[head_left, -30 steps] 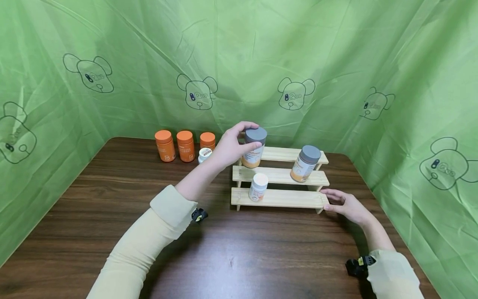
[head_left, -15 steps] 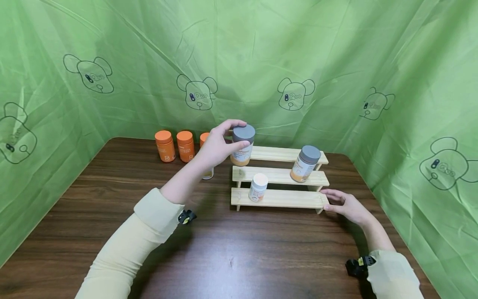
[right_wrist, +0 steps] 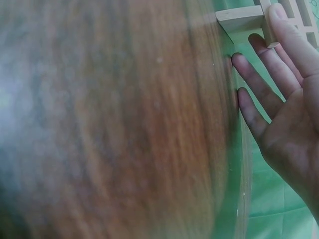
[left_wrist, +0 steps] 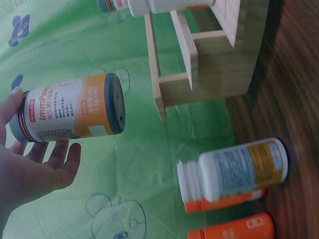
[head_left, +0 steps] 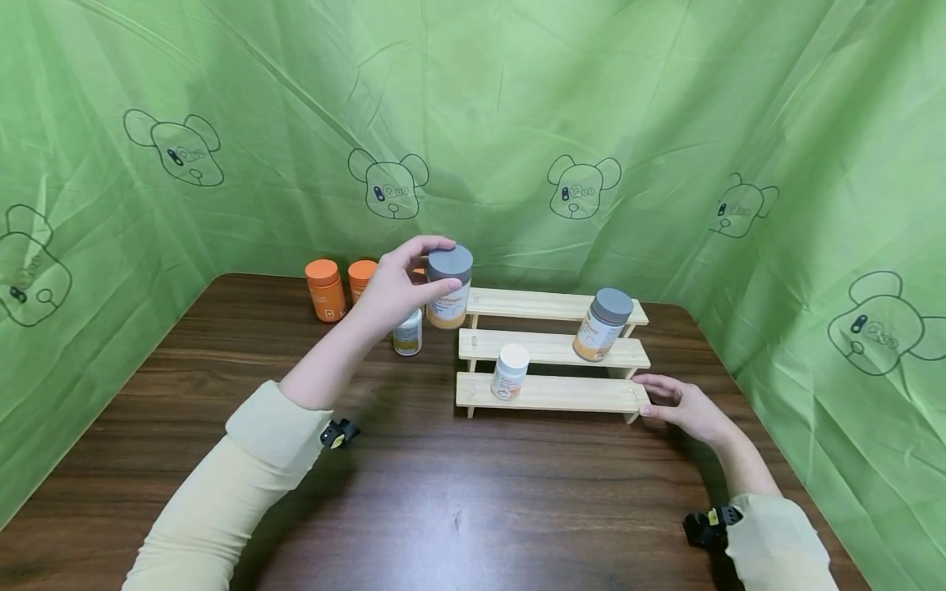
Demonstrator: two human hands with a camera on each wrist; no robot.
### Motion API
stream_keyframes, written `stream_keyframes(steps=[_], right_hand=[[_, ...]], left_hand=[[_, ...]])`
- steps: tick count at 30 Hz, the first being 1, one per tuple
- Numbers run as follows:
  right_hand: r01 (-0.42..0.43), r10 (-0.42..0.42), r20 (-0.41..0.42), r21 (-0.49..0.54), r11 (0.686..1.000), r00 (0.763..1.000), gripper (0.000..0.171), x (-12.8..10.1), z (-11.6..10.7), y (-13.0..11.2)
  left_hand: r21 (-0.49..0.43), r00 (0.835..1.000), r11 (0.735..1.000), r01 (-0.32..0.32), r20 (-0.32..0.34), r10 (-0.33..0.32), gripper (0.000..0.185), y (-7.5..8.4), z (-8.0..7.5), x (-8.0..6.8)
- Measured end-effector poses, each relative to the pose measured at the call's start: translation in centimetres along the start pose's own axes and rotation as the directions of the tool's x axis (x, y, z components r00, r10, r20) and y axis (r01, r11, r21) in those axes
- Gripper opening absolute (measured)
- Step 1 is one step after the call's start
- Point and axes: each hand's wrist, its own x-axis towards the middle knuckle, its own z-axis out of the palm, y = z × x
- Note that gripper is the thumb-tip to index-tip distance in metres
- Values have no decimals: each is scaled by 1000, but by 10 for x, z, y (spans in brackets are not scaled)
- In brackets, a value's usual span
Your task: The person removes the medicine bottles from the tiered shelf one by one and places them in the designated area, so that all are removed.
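Note:
My left hand (head_left: 390,291) grips a supplement bottle (head_left: 449,302) with a grey lid and white-and-orange label, thumb in front and fingers round the lid end. The bottle is held up just left of the three-tier wooden display rack (head_left: 569,396). In the left wrist view its grey base (left_wrist: 115,103) shows, clear of the rack. My right hand (head_left: 687,410) holds the right end of the rack's lowest tier, the thumb (right_wrist: 286,35) on the board and fingers behind. A similar grey-lidded bottle (head_left: 602,326) stands on the middle tier, a small white bottle (head_left: 511,372) on the lowest.
Left of the rack, a white bottle (head_left: 408,333) stands on the dark wooden table (head_left: 443,509). Orange bottles (head_left: 325,290) stand in a row at the back left, partly hidden by my left hand. Green cloth (head_left: 488,115) hangs around the table's back and sides.
My left hand has carried the grey-lidded bottle leftward from over the rack to beyond its left end. The white bottle behind the arm has come into fuller view. My right hand stays put.

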Motion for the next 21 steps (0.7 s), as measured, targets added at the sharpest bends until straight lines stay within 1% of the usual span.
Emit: stream_keyframes(steps=[6, 9, 14, 19, 21], right_hand=[[26, -26, 7, -2, 1000, 1000, 55, -1, 0, -2], [25, -25, 8, -1, 1000, 1000, 55, -2, 0, -4], [28, -29, 10, 20, 999, 1000, 56, -2, 0, -5], [44, -45, 12, 30, 999, 999, 55, -1, 1, -2], [42, -42, 2, 27, 999, 999, 54, -1, 1, -1]], left_hand=[[5, 1000, 1000, -29, -3, 29, 49, -9, -15, -6], [8, 999, 999, -36, -7, 36, 49, -13, -22, -8], [24, 998, 998, -53, -29, 54, 48, -24, -32, -10], [15, 999, 1000, -19, -49, 20, 48, -38, -43, -15], [39, 998, 999, -7, -57, 9, 49, -43, -47, -18]])
